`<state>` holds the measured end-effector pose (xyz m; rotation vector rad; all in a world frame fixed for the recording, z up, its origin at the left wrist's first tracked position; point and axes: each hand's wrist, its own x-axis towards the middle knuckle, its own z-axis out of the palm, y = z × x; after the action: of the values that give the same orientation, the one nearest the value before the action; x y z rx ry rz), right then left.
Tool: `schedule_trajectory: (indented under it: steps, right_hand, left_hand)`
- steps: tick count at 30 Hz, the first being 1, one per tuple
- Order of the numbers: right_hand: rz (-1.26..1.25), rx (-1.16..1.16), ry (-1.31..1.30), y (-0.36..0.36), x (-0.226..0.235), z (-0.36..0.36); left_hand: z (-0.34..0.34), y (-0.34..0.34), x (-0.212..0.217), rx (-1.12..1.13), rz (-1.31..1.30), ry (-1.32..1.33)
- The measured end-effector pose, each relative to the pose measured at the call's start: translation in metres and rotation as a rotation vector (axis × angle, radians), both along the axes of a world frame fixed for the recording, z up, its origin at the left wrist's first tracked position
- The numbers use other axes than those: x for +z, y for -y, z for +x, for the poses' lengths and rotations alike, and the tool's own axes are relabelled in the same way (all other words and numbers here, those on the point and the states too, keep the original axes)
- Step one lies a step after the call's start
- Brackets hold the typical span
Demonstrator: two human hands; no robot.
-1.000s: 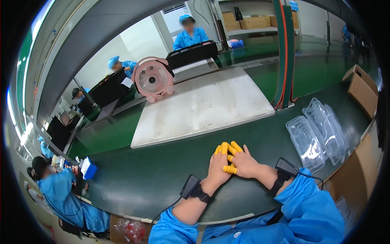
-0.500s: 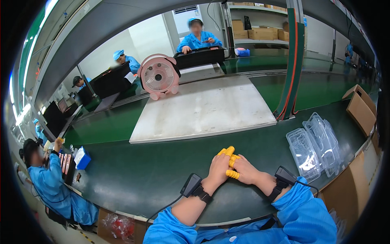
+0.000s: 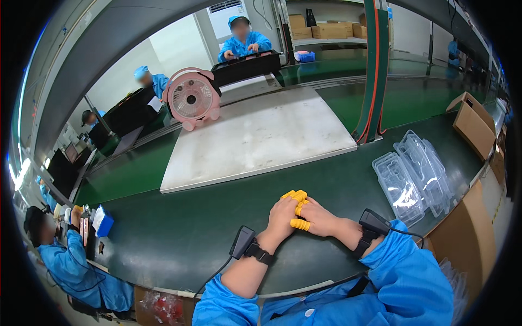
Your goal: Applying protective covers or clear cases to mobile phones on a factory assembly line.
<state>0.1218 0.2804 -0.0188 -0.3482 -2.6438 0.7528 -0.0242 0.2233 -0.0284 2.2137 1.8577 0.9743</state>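
My left hand point(image 3: 281, 218) and my right hand point(image 3: 322, 219) meet over the dark green tabletop point(image 3: 190, 239), fingers folded together. Yellow ribbed finger cots cover several fingertips. The left fingers are bent and pressed against the right ones, partly hiding them. My right thumb, in its own yellow cot, points left below them. Nothing shows in either hand. Each wrist carries a black strap with a small dark box, the left box point(image 3: 243, 242) and the right box point(image 3: 374, 221), both with cables. Clear plastic cases point(image 3: 416, 176) lie to the right of my hands.
A white board point(image 3: 261, 136) lies beyond my hands, with a pink fan point(image 3: 191, 100) at its far left. A green post point(image 3: 373, 76) rises behind its right corner. Cardboard boxes point(image 3: 462, 233) stand at right. A blue container point(image 3: 103, 221) sits near a co-worker point(image 3: 70, 261) at left.
The view has shifted slightly, so the surroundings sit further left. My hands stay together, with the left fingers a little more bent. The far co-worker's raised hand has come down to the black tray.
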Motion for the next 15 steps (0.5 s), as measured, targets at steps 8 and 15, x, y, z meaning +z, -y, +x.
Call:
schedule_trajectory:
  steps: [8, 15]
  right_hand:
    - [-0.102, -0.117, -0.244, 0.002, 0.013, -0.006]
    - [-1.186, 0.099, -0.924, 0.018, 0.038, -0.004]
  left_hand:
    - [-0.005, -0.001, 0.0, 0.008, 0.042, 0.203]
    - [-0.027, -0.031, -0.017, 0.215, 0.041, 0.814]
